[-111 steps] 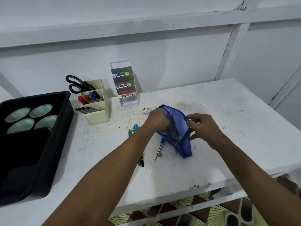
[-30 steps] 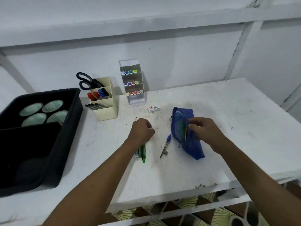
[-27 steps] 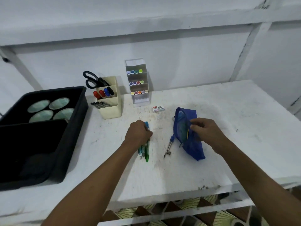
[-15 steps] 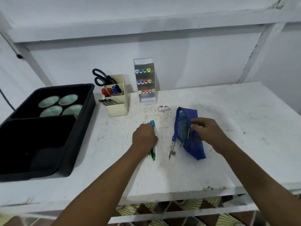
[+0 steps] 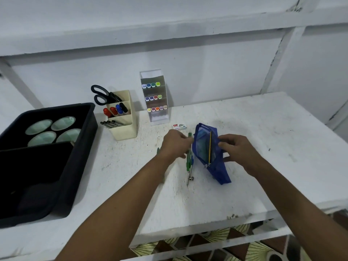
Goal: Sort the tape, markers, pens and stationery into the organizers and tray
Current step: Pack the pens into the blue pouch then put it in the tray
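blue mesh pouch (image 5: pixel 209 151) is floppy and see-through, held open near its mouth by the right hand (image 5: pixel 238 150), fingers pinching the fabric. if that pinch slips, the pouch sags and the thin yellow pencil (image 5: pixel 210 146) inside could slide out onto the rough white table (image 5: pixel 263 129). the left hand (image 5: pixel 175 146) is blurry, but it looks curled round a slim green pen (image 5: pixel 188 157), just beside the pouch. a metal compass (image 5: pixel 189 176) lies below it, easy to knock. the cream organizer (image 5: pixel 124 127) sits well apart, rigid plastic.
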Demonstrator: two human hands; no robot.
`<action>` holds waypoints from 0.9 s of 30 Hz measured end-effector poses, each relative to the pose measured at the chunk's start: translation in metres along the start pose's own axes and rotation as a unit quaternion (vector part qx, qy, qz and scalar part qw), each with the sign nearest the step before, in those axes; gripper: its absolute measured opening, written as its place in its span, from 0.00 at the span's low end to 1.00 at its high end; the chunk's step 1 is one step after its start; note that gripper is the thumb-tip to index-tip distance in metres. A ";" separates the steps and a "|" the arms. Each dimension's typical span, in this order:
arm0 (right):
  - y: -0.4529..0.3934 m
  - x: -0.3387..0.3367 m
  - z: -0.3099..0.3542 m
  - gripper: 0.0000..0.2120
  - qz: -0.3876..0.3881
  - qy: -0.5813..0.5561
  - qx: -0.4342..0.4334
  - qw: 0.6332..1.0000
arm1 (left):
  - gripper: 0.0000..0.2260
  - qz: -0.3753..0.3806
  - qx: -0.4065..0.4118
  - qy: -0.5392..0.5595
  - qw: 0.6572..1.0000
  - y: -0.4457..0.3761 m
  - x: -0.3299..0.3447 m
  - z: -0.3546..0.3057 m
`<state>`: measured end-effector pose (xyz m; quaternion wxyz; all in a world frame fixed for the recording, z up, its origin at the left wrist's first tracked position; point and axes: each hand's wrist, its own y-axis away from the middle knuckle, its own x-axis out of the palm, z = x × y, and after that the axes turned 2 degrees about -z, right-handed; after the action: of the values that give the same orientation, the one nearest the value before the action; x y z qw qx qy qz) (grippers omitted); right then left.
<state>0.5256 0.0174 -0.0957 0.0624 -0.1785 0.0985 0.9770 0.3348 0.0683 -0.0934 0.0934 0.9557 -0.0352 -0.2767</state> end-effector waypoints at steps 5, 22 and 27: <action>0.006 -0.010 0.002 0.09 -0.006 -0.023 -0.007 1.000 | 0.14 0.077 -0.054 0.056 0.994 -0.014 0.032 -0.031; 0.006 -0.005 -0.005 0.12 0.002 -0.005 0.000 1.000 | 0.05 0.012 0.023 -0.012 1.000 -0.007 0.017 -0.006; 0.003 0.011 0.001 0.13 0.017 0.021 0.009 1.000 | 0.04 -0.057 -0.002 -0.108 0.993 -0.009 -0.022 0.033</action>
<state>0.5148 0.0152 -0.0984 0.0456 -0.1963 0.1112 0.9731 0.2982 0.0741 -0.1111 0.0751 0.9206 0.0099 -0.3832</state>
